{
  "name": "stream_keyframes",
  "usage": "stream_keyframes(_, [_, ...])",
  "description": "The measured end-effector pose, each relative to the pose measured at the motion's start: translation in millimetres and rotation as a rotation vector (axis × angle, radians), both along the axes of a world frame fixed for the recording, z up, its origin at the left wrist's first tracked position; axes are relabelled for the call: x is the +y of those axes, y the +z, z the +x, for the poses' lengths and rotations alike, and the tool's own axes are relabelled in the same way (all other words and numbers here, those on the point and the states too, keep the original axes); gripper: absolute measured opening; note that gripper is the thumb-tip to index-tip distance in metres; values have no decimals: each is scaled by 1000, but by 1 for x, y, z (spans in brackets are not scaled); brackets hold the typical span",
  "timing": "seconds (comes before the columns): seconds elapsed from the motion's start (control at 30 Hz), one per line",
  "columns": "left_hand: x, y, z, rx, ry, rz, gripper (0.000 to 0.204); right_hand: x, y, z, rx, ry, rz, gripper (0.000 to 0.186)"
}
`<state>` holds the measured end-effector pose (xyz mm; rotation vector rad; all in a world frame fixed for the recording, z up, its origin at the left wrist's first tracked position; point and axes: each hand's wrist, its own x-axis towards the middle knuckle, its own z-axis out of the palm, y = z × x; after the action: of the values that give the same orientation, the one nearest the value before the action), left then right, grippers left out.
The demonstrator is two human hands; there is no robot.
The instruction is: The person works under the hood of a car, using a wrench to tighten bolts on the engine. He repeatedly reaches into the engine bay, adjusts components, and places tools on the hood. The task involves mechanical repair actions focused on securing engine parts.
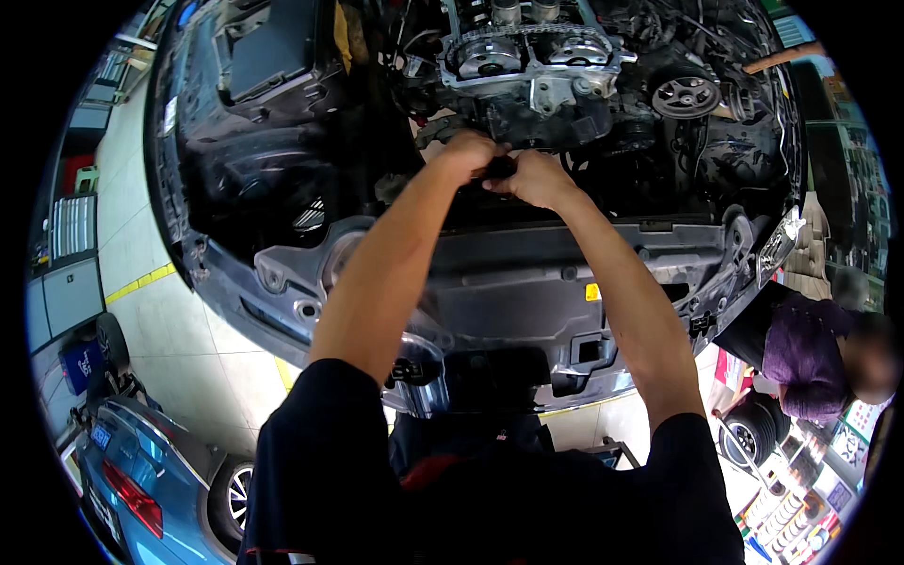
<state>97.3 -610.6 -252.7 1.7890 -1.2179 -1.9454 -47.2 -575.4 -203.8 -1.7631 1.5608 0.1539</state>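
Note:
Both arms reach forward over the front of a car's open engine bay. My left hand (470, 156) is closed, its fingertips meeting those of the right. My right hand (539, 179) is pinched, with thumb and fingers turned toward the left. Between them is a small dark object (499, 168) whose kind I cannot make out, and the fingers partly cover it. Just beyond the hands stands the engine (556, 66), its top uncovered and two round silver gears showing. Below the wrists runs the black front panel (499, 282) of the car.
A ribbed pulley wheel (686, 97) sits right of the engine, a black box (273, 47) at its left. A person in a purple top (805, 358) is at the right, near a loose wheel (749, 436). A blue car (155, 471) stands lower left.

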Motion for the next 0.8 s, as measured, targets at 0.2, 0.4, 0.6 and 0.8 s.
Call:
stream_keyframes(0.2, [-4, -44, -27, 38, 56, -32, 30, -17, -60, -14, 32, -222, 255, 38])
stream_keyframes(0.4, [-10, -49, -22, 11, 81, -49, 32, -24, -75, -11, 17, -276, 305, 37])
stream_keyframes(0.6, [-12, -60, -17, -144, -44, -328, 36, -20, -61, -6, -105, -336, 321, 32])
stream_keyframes(0.8, [-12, -68, -10, 402, 195, 289, 25, -12, -64, -16, -648, -836, 625, 31])
